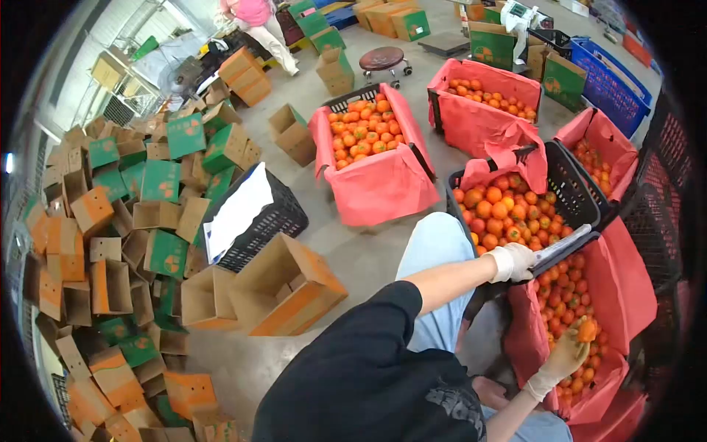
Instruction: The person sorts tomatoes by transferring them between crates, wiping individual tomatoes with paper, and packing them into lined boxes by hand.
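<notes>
Round orange tomato (pixel 587 330) held in white-gloved right hand (pixel 566 355); black plastic crate (pixel 572 183) touched by left hand (pixel 512 263), grip unclear; many tomatoes (pixel 563 295) left.

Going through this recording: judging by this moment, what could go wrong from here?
The right hand holds a single tomato above the red-lined crate; if the grip slips, it might drop and bruise the tomatoes below.

The red liner leaves part of the black crate's wall bare, so fruit there might get scuffed.

The open cartons lie heaped at odd angles and could slide across the floor.
</notes>
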Motion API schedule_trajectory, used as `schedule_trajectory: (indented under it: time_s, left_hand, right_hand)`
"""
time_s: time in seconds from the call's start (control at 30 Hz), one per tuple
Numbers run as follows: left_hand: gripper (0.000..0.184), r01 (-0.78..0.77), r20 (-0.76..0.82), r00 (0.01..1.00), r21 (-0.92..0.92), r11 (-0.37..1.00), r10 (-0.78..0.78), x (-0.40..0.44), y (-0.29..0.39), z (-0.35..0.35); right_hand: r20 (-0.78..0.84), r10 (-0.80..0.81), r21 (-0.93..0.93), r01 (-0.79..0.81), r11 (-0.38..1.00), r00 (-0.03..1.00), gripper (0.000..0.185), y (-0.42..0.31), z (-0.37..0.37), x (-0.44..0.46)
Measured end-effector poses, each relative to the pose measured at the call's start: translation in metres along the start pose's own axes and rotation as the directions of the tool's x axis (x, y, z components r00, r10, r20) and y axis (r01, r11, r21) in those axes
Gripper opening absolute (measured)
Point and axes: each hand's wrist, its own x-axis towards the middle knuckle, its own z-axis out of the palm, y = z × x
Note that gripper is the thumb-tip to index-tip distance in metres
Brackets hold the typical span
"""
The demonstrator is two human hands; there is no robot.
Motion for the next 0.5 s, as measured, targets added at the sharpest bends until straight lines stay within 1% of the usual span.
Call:
schedule_trajectory:
  time_s: [0.03, 0.07, 0.1, 0.17, 0.23, 0.27, 0.3, 0.33, 0.37, 0.43, 0.5]
  left_hand:
    - [0.037, -0.022, 0.025, 0.999, -0.001, 1.000, 0.022, 0.005, -0.007, 0.002]
    - [0.036, -0.057, 0.044, 0.997, 0.006, 0.998, 0.056, 0.007, -0.008, 0.001]
    - [0.035, -0.010, 0.079, 0.997, 0.036, 0.999, 0.007, 0.008, -0.009, 0.003]
    - [0.034, -0.093, 0.045, 0.995, -0.028, 0.995, 0.094, 0.002, -0.012, 0.002]
    - [0.034, -0.098, 0.031, 0.995, 0.016, 0.995, 0.097, -0.002, -0.011, 0.002]
    - [0.034, -0.162, -0.015, 0.987, 0.023, 0.986, 0.163, 0.004, -0.018, 0.010]
    - [0.034, -0.126, -0.027, 0.992, -0.020, 0.992, 0.125, 0.001, -0.015, 0.006]
    - [0.033, -0.144, -0.039, 0.989, 0.016, 0.989, 0.145, 0.004, -0.010, 0.003]
    - [0.033, -0.166, -0.127, 0.978, -0.013, 0.986, 0.163, 0.005, -0.008, 0.003]
    - [0.035, -0.174, -0.205, 0.967, -0.108, 0.979, 0.149, 0.003, 0.005, -0.013]
    - [0.038, -0.191, -0.439, 0.892, -0.154, 0.970, 0.106, 0.007, 0.016, -0.012]
  right_hand:
    - [-0.035, -0.024, -0.053, 0.023, 0.998, 0.999, 0.051, 0.000, 0.000, 0.000]
    - [-0.017, -0.042, -0.067, 0.041, 0.997, 0.999, 0.051, 0.002, 0.002, -0.003]
    - [-0.021, -0.039, -0.038, 0.038, 0.999, 0.999, 0.050, 0.006, 0.000, -0.003]
    - [-0.022, -0.017, 0.000, 0.017, 1.000, 1.000, 0.049, 0.009, 0.003, -0.004]
    - [-0.120, 0.012, 0.043, -0.007, 0.999, 0.993, 0.049, 0.008, -0.007, 0.000]
    - [-0.098, -0.026, -0.016, 0.025, 1.000, 0.995, 0.050, 0.012, -0.008, 0.000]
    - [-0.098, 0.016, 0.014, -0.015, 1.000, 0.995, 0.052, 0.013, 0.000, -0.001]
    - [-0.112, 0.021, -0.003, -0.022, 1.000, 0.994, 0.053, 0.014, -0.006, 0.001]
    - [-0.128, 0.021, -0.031, -0.025, 0.999, 0.991, 0.054, 0.011, -0.011, 0.005]
    - [-0.132, 0.043, -0.040, -0.049, 0.998, 0.990, 0.054, 0.010, -0.017, 0.010]
    - [-0.155, 0.055, -0.039, -0.062, 0.997, 0.986, 0.055, 0.019, -0.022, 0.006]
